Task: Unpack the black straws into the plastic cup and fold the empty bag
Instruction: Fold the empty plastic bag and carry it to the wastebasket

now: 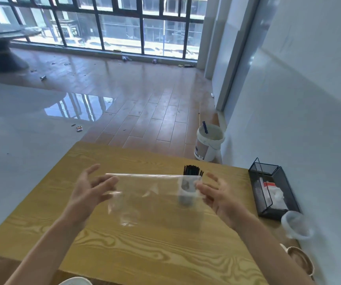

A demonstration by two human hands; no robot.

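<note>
Both hands are up at centre frame, and between them hangs the clear, empty plastic bag (pixel 151 194), held just above the pale wood-grain surface (pixel 145 254). The left hand (pixel 87 192) has its fingers (pixel 105 182) spread wide at the bag's left edge; motion blur hides whether any of them actually pinch the film. The right hand (pixel 216 194) is much the same, fingers (pixel 204 191) splayed by the right edge, grip impossible to confirm.

Behind the bag's upper right corner, the bundle of thin black straws (pixel 193 170) stands upright in the clear plastic cup (pixel 187 192), seen partly through the film. So the unpacking looks finished, and folding looks like the job now.

To do it well: pull the top edge taut and level, lay the bag flat on the surface in front of the cup, press the air out, then bring one edge squarely over the other and crease it. Mind the cup just behind; a careless sweep could tip those straws.

At right, a black mesh organiser tray (pixel 276 192) sits well clear.
</note>
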